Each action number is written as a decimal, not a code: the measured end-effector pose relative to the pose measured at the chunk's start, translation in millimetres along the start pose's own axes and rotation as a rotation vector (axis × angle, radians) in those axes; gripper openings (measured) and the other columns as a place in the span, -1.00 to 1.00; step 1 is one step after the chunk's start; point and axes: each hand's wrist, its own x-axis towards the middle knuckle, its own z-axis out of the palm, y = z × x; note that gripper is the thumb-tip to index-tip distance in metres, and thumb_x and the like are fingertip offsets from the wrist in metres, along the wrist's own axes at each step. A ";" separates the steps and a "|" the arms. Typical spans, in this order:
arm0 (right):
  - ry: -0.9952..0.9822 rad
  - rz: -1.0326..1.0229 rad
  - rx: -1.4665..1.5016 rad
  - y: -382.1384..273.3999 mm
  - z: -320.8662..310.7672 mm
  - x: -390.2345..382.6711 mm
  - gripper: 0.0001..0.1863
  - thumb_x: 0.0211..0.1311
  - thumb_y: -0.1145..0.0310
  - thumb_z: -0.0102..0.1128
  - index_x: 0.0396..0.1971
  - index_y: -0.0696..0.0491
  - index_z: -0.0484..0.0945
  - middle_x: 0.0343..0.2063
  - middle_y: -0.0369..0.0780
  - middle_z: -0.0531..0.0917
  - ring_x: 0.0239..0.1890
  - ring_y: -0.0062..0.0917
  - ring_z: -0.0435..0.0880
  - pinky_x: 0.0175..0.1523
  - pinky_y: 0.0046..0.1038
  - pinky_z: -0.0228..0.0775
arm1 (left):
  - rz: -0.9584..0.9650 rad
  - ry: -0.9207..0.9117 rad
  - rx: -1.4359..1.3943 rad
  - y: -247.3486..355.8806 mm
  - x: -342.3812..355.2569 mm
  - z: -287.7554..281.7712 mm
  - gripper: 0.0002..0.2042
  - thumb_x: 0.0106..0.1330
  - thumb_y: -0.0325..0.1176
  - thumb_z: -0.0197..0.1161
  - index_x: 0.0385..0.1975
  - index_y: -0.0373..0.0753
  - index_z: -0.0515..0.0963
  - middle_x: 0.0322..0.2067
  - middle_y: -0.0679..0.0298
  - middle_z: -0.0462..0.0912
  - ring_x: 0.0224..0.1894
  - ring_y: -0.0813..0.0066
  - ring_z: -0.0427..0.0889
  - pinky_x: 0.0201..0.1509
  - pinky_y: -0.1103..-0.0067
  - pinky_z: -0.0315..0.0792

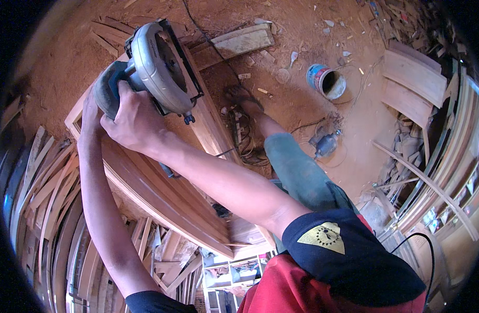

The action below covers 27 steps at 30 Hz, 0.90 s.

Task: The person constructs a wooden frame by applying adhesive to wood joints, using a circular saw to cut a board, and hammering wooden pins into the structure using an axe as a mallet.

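Observation:
My right hand [132,117] is closed on the rear handle of a silver and dark circular saw [153,68], thumb wrapped downward. My left hand [92,107] is just left of it, mostly hidden behind the handle, so its fingers don't show. The saw rests over the upper end of a long wooden frame [161,185] with curved, grooved members and a straight rail [213,133] on the right. My bare foot [242,99] is on the dusty floor beside that rail.
A bucket [315,78] and a blue-grey tool [325,143] lie right of my leg, among cords. Loose boards [239,41] lie beyond the frame. Stacked curved strips [51,193] crowd the left; curved panels [411,83] and long timbers line the right.

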 end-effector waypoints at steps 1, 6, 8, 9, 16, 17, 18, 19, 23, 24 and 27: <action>-0.005 -0.001 -0.023 -0.8 -1.2 0.1 -0.56 0.01 0.35 0.32 -0.20 0.31 0.39 -0.49 0.18 0.62 -0.31 0.11 0.67 -0.12 -0.06 0.52 | -0.007 -0.007 -0.017 -2.2 1.1 0.2 -0.50 0.27 -0.24 0.22 0.24 -0.10 0.43 0.19 0.15 0.51 0.27 0.18 0.45 0.34 0.35 0.32; 0.005 -0.009 -0.016 -0.6 -1.2 1.4 -0.55 0.02 0.36 0.31 -0.19 0.33 0.37 -0.46 0.20 0.62 -0.28 0.11 0.67 -0.10 -0.07 0.53 | -0.046 -0.028 -0.072 0.1 2.0 -2.7 -0.53 0.31 -0.24 0.20 0.24 -0.09 0.43 0.19 0.17 0.52 0.26 0.21 0.46 0.33 0.36 0.33; 0.014 -0.007 -0.005 2.8 -1.8 3.4 -0.54 0.01 0.36 0.32 -0.19 0.33 0.37 -0.46 0.19 0.62 -0.28 0.11 0.67 -0.09 -0.07 0.53 | -0.078 -0.028 -0.106 11.4 4.5 -1.8 -0.54 0.32 -0.24 0.19 0.24 -0.10 0.43 0.18 0.17 0.52 0.25 0.22 0.47 0.32 0.37 0.33; 0.011 -0.005 0.008 1.8 -0.8 4.2 -0.54 0.01 0.36 0.32 -0.19 0.33 0.37 -0.47 0.20 0.62 -0.28 0.11 0.67 -0.10 -0.07 0.53 | -0.089 -0.026 -0.117 7.1 3.6 -2.4 -0.54 0.32 -0.24 0.20 0.24 -0.09 0.44 0.18 0.18 0.53 0.25 0.22 0.47 0.32 0.37 0.34; 0.034 -0.042 -0.055 3.8 3.7 7.9 -0.53 -0.01 0.33 0.35 -0.20 0.32 0.37 -0.47 0.20 0.60 -0.31 0.12 0.65 -0.14 -0.03 0.50 | -0.124 -0.091 -0.175 -9.8 13.4 3.4 -0.53 0.31 -0.21 0.21 0.24 -0.06 0.43 0.17 0.19 0.53 0.23 0.23 0.49 0.29 0.38 0.35; 0.035 -0.054 -0.046 6.4 3.2 8.8 -0.53 -0.01 0.34 0.35 -0.21 0.32 0.37 -0.48 0.20 0.60 -0.32 0.13 0.65 -0.14 -0.03 0.51 | -0.110 -0.087 -0.183 -10.8 15.4 5.2 -0.52 0.31 -0.21 0.21 0.25 -0.06 0.43 0.18 0.19 0.53 0.24 0.24 0.48 0.29 0.38 0.35; 0.030 -0.066 -0.034 5.3 3.3 9.2 -0.54 -0.02 0.34 0.35 -0.22 0.32 0.38 -0.48 0.20 0.60 -0.32 0.13 0.65 -0.15 -0.03 0.51 | -0.104 -0.078 -0.188 -16.6 14.3 5.8 -0.51 0.30 -0.21 0.21 0.25 -0.06 0.43 0.18 0.19 0.53 0.24 0.24 0.48 0.29 0.38 0.35; 0.026 -0.078 -0.022 4.0 3.7 9.4 -0.54 -0.02 0.34 0.35 -0.23 0.32 0.38 -0.48 0.21 0.60 -0.33 0.13 0.65 -0.15 -0.03 0.51 | -0.095 -0.069 -0.196 -22.2 13.0 5.9 -0.51 0.30 -0.21 0.22 0.25 -0.06 0.42 0.18 0.19 0.52 0.24 0.25 0.48 0.30 0.38 0.35; 0.032 -0.049 -0.001 -1.4 7.1 8.9 -0.62 -0.02 0.35 0.33 -0.31 0.27 0.39 -0.51 0.17 0.60 -0.32 0.13 0.64 -0.12 -0.02 0.47 | -0.085 -0.055 -0.226 -38.6 9.7 6.2 -0.49 0.29 -0.20 0.23 0.27 -0.06 0.40 0.20 0.19 0.51 0.26 0.26 0.47 0.31 0.39 0.34; 0.027 -0.043 0.000 0.3 5.8 10.6 -0.62 -0.02 0.35 0.33 -0.32 0.27 0.39 -0.51 0.16 0.60 -0.32 0.13 0.64 -0.12 -0.02 0.47 | -0.084 -0.047 -0.217 -35.3 12.3 6.9 -0.52 0.30 -0.23 0.23 0.24 -0.08 0.43 0.17 0.21 0.53 0.22 0.30 0.48 0.29 0.41 0.35; 0.011 -0.044 0.022 3.4 3.6 13.7 -0.59 -0.03 0.34 0.33 -0.29 0.30 0.39 -0.50 0.19 0.60 -0.32 0.12 0.65 -0.15 -0.03 0.50 | -0.088 -0.019 -0.187 -23.9 16.3 8.0 -0.60 0.31 -0.31 0.23 0.16 -0.13 0.51 0.07 0.26 0.60 0.11 0.40 0.53 0.23 0.46 0.39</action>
